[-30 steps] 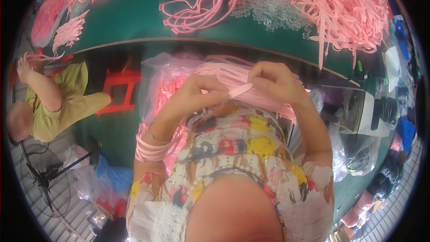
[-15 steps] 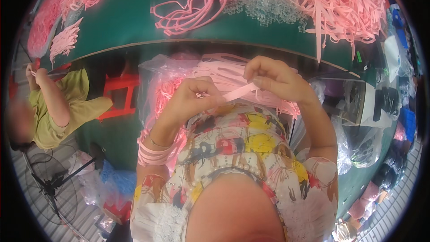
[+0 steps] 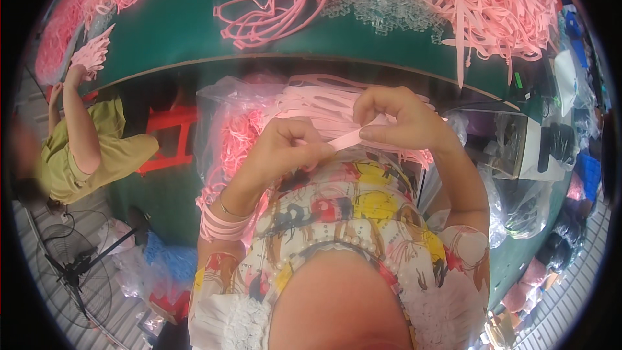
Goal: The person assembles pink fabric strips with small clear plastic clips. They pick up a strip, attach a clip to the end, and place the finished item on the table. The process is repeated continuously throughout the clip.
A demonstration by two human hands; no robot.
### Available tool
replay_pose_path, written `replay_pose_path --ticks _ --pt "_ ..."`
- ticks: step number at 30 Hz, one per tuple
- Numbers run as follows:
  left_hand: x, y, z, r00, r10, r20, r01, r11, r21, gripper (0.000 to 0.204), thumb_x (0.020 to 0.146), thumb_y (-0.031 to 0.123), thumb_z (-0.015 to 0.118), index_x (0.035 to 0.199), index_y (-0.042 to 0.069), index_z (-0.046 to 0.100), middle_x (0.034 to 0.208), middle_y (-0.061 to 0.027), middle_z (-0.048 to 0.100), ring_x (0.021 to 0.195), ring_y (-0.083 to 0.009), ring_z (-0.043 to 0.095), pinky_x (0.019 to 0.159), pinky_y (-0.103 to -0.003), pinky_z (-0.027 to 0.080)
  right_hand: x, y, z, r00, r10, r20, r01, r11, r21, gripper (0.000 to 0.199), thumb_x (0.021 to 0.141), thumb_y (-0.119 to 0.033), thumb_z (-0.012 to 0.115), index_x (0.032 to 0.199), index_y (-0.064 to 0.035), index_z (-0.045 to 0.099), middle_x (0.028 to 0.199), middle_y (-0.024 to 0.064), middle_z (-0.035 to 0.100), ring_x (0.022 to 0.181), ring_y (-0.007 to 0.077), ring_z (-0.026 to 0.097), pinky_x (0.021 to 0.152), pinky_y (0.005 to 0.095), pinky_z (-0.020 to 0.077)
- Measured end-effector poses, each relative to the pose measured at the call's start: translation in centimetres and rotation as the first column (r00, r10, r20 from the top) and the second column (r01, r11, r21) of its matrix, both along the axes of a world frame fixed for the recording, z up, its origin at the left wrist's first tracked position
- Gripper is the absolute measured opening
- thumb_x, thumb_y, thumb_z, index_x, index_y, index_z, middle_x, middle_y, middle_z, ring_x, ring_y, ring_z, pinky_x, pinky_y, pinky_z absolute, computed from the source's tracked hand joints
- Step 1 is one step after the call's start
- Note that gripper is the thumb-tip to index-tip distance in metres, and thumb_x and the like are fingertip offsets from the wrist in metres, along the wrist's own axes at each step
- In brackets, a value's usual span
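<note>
A short, flat pink strap point(image 3: 347, 139) stretches between my two hands in front of my chest. One end is pinched between the thumb and fingers of my left hand point(image 3: 293, 148); my right hand point(image 3: 403, 118) grips the other end with curled fingers. Several pink strap loops point(image 3: 223, 225) hang around my left forearm. Just beyond my hands, a heap of flat pink straps point(image 3: 317, 109) lies below the table edge. Beside it, thinner pink straps point(image 3: 241, 136) sit in a clear plastic bag point(image 3: 210, 100).
The green table point(image 3: 175, 32) carries pink cords point(image 3: 278, 10), small clear plastic pieces point(image 3: 385, 10) and a large pink strap pile point(image 3: 489, 10). At left, a co-worker point(image 3: 84, 136) reaches to a pink bundle point(image 3: 94, 52) near a red stool point(image 3: 172, 139) and a fan point(image 3: 71, 275).
My left fingers have closed further over the strap's end, and my right thumb and fingers have shifted slightly on it. The co-worker's arm has stretched up to the pink bundle on the table.
</note>
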State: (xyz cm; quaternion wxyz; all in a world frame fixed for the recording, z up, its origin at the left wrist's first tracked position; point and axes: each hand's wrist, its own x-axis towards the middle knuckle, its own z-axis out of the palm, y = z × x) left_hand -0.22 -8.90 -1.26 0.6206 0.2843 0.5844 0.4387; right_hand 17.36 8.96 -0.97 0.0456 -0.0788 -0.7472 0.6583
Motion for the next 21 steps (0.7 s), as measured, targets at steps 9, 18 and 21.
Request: replay_pose_path --ticks 9,18,21 --pt "0.33 -0.38 -0.36 0.99 0.011 0.14 -0.028 0.992 0.122 0.008 0.08 0.007 0.066 0.082 0.0 0.069 0.073 -0.0024 0.058 0.064 -0.0078 0.056 0.054 -0.021 0.04 0.26 0.04 -0.35 1.0 -0.014 0.018 0.015 0.999 -0.052 0.017 0.08 -0.006 0.065 0.094 -0.0003 0.058 0.089 0.0041 0.06 0.082 0.0101 0.058 0.075 0.0255 0.0459" --pt "-0.07 -0.2 -0.18 0.998 0.011 0.063 -0.018 0.993 0.113 0.007 0.078 0.006 0.067 0.079 -0.001 0.069 0.071 -0.0023 0.055 0.062 -0.0081 0.055 0.053 -0.022 0.039 0.4 0.15 -0.36 0.999 0.02 0.05 -0.006 0.966 -0.258 0.015 0.09 -0.01 0.056 0.101 -0.0009 0.057 0.092 0.0004 0.056 0.084 0.0065 0.05 0.075 0.0229 0.0415" --pt "-0.06 -0.1 -0.25 0.997 0.016 0.076 -0.024 0.994 0.103 0.008 0.078 0.006 0.067 0.079 -0.001 0.069 0.071 -0.0025 0.055 0.062 -0.0084 0.055 0.053 -0.022 0.04 0.44 0.32 -0.58 0.999 0.018 0.051 -0.005 0.97 -0.242 0.016 0.089 -0.006 0.054 0.103 -0.0004 0.057 0.092 0.0009 0.058 0.085 0.0061 0.052 0.076 0.0235 0.0434"
